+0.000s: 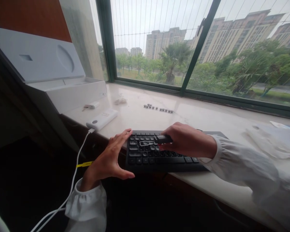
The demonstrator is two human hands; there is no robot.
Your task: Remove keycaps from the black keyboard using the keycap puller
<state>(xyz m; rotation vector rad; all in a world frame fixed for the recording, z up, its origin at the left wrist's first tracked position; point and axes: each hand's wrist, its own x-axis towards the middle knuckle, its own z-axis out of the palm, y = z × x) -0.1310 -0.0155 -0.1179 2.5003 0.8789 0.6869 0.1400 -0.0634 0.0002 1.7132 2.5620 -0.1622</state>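
My right hand (183,139) is clamped round the handle of a black-handled puller with a silvery wire loop (163,139), and the loop lies over the left part of a black rectangular plastic keyboard (163,160). My left hand (105,161) has thumb and fingers spread apart, fingertips at the keyboard's far left corner, the thumb by its near left corner and pinching nothing. The keyboard lies along the front edge of the pale, glossy desk (135,117), its near left corner jutting past that edge.

That overhang worries me most: pressing down there could tip the keyboard, since only my left fingertips steady it. If the wire is seated unevenly, it could skid and scratch a neighbouring key; a sudden jerk could fling a cap off the desk.

Towards the desk's far edge sits an uneven line of small dark keycap-like pieces (157,108), easily scattered by a sweeping sleeve. Near the front left edge lies a flat white plastic power bank (105,119); its thin white cable (74,174) drops past that edge close to my left wrist and could snag. A large white cardboard box (81,91) crowds the left end, and crumpled translucent plastic wrapping (268,141) lies towards the right, beyond my right sleeve.
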